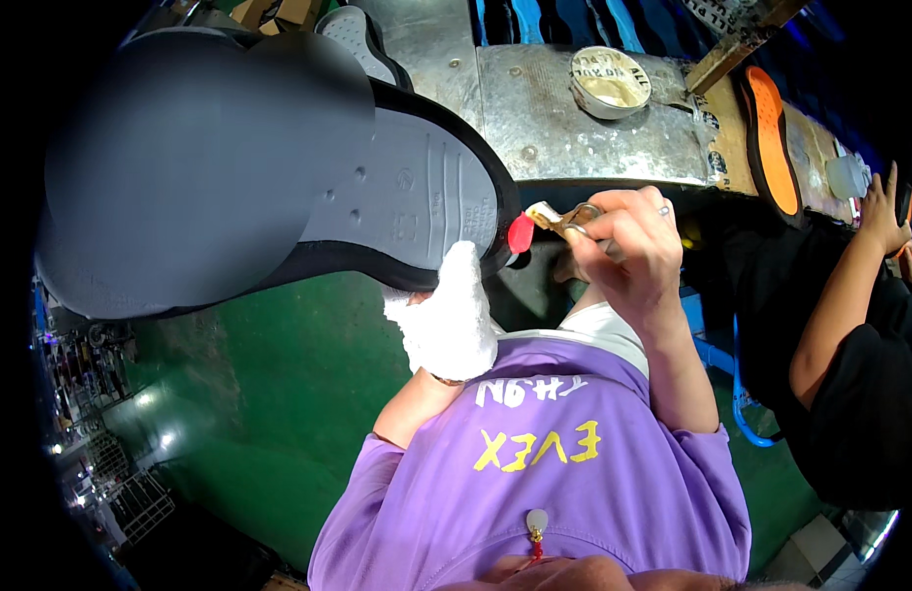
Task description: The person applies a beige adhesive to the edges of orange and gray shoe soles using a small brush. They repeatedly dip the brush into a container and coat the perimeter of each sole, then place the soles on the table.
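A large grey shoe sole (377,187) with a black rim fills the upper left, close to the camera, its heel end pointing right. My left hand (444,320), in a white glove, is closed on the near edge of the heel, thumb on top and the other fingers hidden beneath. My bare right hand (633,241) pinches a small scissors-like metal tool (581,214) with ring handles. White wrapping covers its front, and a red tip (520,233) sits at the heel's rim; whether it touches cannot be made out.
Behind is a metal-topped bench (574,143) with a white bowl (612,84) of pale paste. An orange sole (771,138) lies farther right, near a translucent container (848,177). Another grey sole (356,41) lies at the back. At right, a co-worker's arm (850,276) reaches up.
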Available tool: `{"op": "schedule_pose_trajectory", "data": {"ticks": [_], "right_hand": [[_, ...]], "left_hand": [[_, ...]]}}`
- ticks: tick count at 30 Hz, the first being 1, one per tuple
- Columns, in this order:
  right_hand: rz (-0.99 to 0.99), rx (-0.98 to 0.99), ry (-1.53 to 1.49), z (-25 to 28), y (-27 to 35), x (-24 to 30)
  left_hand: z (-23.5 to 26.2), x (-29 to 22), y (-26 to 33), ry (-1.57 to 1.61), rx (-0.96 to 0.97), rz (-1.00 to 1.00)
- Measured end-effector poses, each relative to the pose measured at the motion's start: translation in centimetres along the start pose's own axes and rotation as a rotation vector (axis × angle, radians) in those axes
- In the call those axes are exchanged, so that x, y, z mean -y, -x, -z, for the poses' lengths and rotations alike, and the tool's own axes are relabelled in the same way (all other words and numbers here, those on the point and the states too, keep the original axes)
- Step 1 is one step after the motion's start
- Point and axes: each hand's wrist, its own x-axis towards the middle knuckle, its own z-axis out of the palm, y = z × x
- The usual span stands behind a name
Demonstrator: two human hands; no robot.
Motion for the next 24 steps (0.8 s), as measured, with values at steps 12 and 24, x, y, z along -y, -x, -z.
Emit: {"op": "schedule_pose_trajectory", "data": {"ticks": [12,24], "right_hand": [[0.376,0.439,-0.089,2.4,-2.1,-0.9],[0.348,0.381,0.031,3.4,-2.7,-1.1]], "left_hand": [[0.8,-0.3,-0.3,-0.003,0.078,0.003],[-0.6,-1.1,0.0,0.025,0.098,-0.142]]}}
